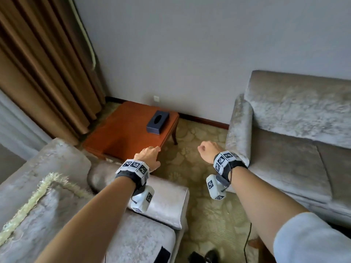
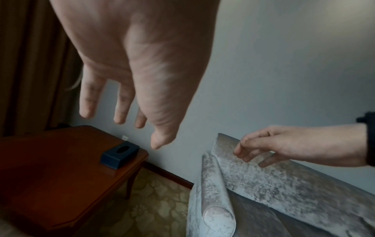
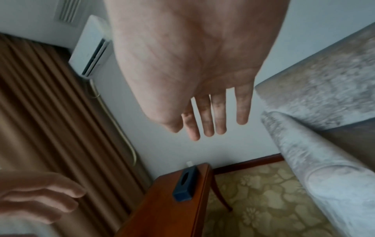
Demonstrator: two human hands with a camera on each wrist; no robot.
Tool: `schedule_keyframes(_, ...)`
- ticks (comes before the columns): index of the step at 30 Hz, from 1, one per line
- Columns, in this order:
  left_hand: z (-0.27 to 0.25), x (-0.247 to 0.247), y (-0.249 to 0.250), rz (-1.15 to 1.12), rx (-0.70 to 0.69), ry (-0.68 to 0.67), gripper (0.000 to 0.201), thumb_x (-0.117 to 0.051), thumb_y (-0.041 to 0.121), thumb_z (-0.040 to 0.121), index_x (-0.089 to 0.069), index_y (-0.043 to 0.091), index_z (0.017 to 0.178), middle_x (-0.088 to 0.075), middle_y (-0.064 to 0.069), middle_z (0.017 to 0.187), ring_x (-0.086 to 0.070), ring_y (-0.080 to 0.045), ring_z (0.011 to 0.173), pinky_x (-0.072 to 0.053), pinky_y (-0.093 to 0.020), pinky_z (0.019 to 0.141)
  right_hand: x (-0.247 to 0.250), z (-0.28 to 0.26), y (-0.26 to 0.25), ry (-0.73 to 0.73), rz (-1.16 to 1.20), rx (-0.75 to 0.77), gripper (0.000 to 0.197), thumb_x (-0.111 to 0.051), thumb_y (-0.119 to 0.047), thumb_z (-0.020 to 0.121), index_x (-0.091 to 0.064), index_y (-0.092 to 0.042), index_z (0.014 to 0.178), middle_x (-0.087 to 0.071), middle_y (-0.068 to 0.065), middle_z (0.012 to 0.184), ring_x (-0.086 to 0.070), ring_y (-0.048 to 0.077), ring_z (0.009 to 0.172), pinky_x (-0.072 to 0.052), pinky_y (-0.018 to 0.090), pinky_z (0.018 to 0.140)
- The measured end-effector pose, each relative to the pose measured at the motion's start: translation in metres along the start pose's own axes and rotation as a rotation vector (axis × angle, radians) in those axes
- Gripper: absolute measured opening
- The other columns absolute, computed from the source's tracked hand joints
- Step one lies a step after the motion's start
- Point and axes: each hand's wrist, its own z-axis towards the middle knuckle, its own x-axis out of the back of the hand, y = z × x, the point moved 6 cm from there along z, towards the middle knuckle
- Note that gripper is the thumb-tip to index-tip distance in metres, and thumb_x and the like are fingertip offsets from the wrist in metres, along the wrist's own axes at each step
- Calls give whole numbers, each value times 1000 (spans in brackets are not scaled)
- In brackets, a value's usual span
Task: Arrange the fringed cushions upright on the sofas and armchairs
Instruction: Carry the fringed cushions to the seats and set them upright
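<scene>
**Both hands free between seats; one fringed cushion in view at lower left**

Nearest the camera, the armchair [image 1: 117, 242] fills the lower left of the head view. A fringed cushion [image 1: 28, 211] lies on it, at the left edge of the view; it appears to lean against the back, but whether it stands properly upright cannot be told.

Across the carpet [image 1: 199, 168], the sofa [image 1: 284, 149] occupies the right side. No cushion shows on its visible seat or back.

Between the two seats, in the corner, stands the desk [image 1: 123, 137], carrying a dark tissue box [image 1: 157, 122]. A brown curtain [image 1: 47, 63] hangs behind it.

The left hand [image 1: 150, 156] hangs over the carpet near the desk's front corner, fingers straight and relaxed, holding nothing. The right hand [image 1: 208, 149] hangs just off the sofa's armrest, fingers loosely bent, also holding nothing.

Step in hand, as judged: transit between seats, no cushion carried. The next move calls for locating a cushion and gripping it by two edges.

Clearance: the carpet strip between armchair and sofa is open. Keep clear of the desk corner and the cable [image 1: 247, 242] on the floor.
</scene>
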Motion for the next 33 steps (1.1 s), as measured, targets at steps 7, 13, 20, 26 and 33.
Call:
schedule_keyframes(7, 78, 22, 129, 116, -117, -25, 51, -54, 24, 88, -40, 24, 138, -51, -4, 136, -52, -29, 119, -44, -43, 91, 79, 4, 120, 66, 56, -142, 31, -40, -37, 95, -62, -21, 81, -63, 2, 86, -63, 27, 78, -50, 33, 68)
schedule_keyframes(13, 133, 21, 288, 200, -362, -53, 47, -55, 29, 87, -45, 28, 134, -54, -4, 134, -55, -28, 118, -47, -43, 92, 141, -25, 261, 157, 99, -384, 33, -47, -24, 95, -47, -18, 62, -56, 8, 77, -57, 27, 73, -42, 29, 65)
schedule_keyframes(20, 167, -4, 477, 314, -753, -87, 48, -55, 28, 89, -42, 19, 134, -52, -7, 134, -53, -30, 118, -47, -44, 93, 177, -78, 393, 112, 107, -686, 33, -49, -22, 97, -61, -7, 71, -61, 15, 80, -59, 31, 76, -46, 34, 68)
schedule_keyframes(26, 219, -37, 597, 384, -974, -158, 51, -54, 33, 92, -40, 18, 139, -47, -6, 140, -48, -27, 124, -46, -44, 97, 204, -89, 479, 159, 111, -867, 26, -54, -25, 95, -68, -10, 110, -68, 13, 111, -65, 31, 95, -54, 40, 84)
schedule_keyframes(33, 305, -19, 702, 449, -1089, -193, 40, -48, 32, 94, -46, 17, 131, -54, -10, 126, -58, -30, 105, -51, -42, 84, 261, -49, 543, 191, 96, -998, 31, -44, -20, 99, -66, -4, 113, -66, 17, 113, -64, 33, 97, -51, 35, 77)
